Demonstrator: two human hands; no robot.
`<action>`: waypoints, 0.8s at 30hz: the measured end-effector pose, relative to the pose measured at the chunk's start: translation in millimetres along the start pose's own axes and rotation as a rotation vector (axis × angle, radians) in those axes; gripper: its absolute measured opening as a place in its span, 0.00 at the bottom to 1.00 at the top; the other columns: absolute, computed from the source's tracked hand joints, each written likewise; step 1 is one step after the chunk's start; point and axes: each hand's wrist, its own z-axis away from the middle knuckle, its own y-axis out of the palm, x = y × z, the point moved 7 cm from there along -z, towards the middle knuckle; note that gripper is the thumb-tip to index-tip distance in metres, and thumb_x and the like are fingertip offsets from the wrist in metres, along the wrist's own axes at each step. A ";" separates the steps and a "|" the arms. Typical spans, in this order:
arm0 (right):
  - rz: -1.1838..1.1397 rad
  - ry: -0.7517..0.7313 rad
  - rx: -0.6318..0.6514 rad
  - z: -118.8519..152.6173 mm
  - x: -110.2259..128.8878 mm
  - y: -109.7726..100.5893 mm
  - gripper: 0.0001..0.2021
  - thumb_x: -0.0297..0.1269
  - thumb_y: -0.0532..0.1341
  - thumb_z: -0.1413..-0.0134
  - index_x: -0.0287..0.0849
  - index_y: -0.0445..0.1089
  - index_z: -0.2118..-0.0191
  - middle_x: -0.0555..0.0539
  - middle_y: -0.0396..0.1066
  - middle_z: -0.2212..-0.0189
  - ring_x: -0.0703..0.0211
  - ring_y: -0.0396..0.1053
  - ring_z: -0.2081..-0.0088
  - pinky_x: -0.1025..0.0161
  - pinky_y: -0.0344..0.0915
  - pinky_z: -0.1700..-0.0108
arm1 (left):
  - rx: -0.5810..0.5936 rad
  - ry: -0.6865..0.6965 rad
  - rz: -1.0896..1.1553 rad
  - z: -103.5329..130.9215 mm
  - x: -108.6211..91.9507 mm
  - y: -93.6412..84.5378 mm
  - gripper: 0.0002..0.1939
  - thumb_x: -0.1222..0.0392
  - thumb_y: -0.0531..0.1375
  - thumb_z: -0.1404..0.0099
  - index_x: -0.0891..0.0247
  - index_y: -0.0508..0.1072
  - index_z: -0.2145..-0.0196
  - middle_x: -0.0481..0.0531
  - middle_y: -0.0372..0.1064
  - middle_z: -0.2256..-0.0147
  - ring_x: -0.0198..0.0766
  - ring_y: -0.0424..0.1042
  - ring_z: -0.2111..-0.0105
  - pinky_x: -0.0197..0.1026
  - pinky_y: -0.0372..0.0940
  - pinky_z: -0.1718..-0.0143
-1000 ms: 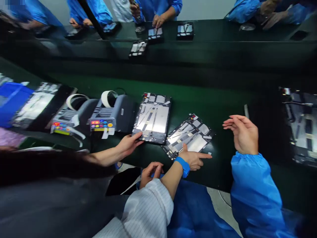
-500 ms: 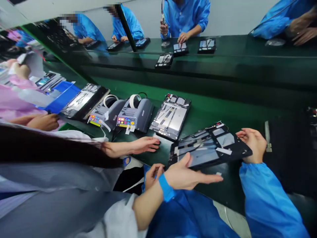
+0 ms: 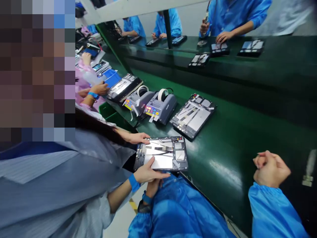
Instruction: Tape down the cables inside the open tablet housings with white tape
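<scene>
A co-worker's two hands hold an opened tablet (image 3: 158,157) with its inner parts facing up, over the near edge of the bench. My left hand (image 3: 153,187) is just below it, partly covered by the co-worker's hand; its fingers are mostly hidden, and I cannot tell whether it touches the tablet. Farther right, my right hand (image 3: 272,169) hovers over the green bench with its fingers curled in and nothing visible in them. Another opened tablet (image 3: 194,117) lies on the bench beyond the held one.
Two grey tape dispensers (image 3: 160,107) (image 3: 140,99) stand left of the lying tablet. Behind them are a tablet stack (image 3: 125,86) and a blue bin (image 3: 111,78). A pale strip (image 3: 308,168) lies far right. Across the bench, people in blue work on more tablets (image 3: 251,48).
The held tablet has moved left and toward the co-worker. My right hand has let go of its right edge and curled up. The view has swung left.
</scene>
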 end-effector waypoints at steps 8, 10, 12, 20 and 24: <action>0.116 -0.057 -0.025 2.0 0.3 5.2 0.06 0.35 0.65 0.64 0.43 0.67 0.80 0.52 0.62 0.87 0.63 0.55 0.87 0.62 0.52 0.82 | -0.308 -0.232 0.304 -10.9 25.2 -32.5 0.41 0.53 0.54 0.27 0.84 0.46 0.28 0.64 0.70 0.57 0.44 0.79 0.59 0.36 0.76 0.61; 0.141 -0.057 -0.021 4.4 2.7 8.1 0.05 0.35 0.65 0.64 0.42 0.68 0.79 0.51 0.63 0.86 0.63 0.56 0.86 0.63 0.51 0.83 | -0.316 -0.272 0.370 -13.5 27.2 -21.3 0.37 0.52 0.53 0.27 0.79 0.51 0.29 0.69 0.68 0.51 0.45 0.79 0.52 0.37 0.77 0.58; 0.168 -0.058 -0.025 7.2 5.1 9.9 0.04 0.35 0.65 0.63 0.41 0.69 0.79 0.50 0.63 0.86 0.63 0.57 0.86 0.64 0.51 0.82 | -0.248 -0.228 0.506 -20.8 22.3 -6.6 0.32 0.57 0.50 0.26 0.76 0.54 0.30 0.69 0.67 0.47 0.42 0.79 0.49 0.36 0.77 0.54; 0.220 -0.048 -0.025 12.7 7.9 12.4 0.05 0.35 0.65 0.60 0.40 0.71 0.76 0.51 0.65 0.83 0.65 0.59 0.84 0.66 0.51 0.82 | -0.012 -0.011 0.647 -43.1 -16.1 6.8 0.28 0.67 0.43 0.32 0.70 0.69 0.40 0.64 0.78 0.53 0.43 0.81 0.52 0.48 0.76 0.49; 0.309 -0.004 -0.039 12.3 5.6 8.5 0.07 0.37 0.66 0.61 0.40 0.72 0.75 0.49 0.65 0.82 0.63 0.60 0.83 0.65 0.51 0.82 | 0.011 0.027 0.611 -37.4 -19.6 15.6 0.28 0.66 0.43 0.30 0.70 0.67 0.37 0.64 0.76 0.53 0.40 0.81 0.50 0.42 0.76 0.52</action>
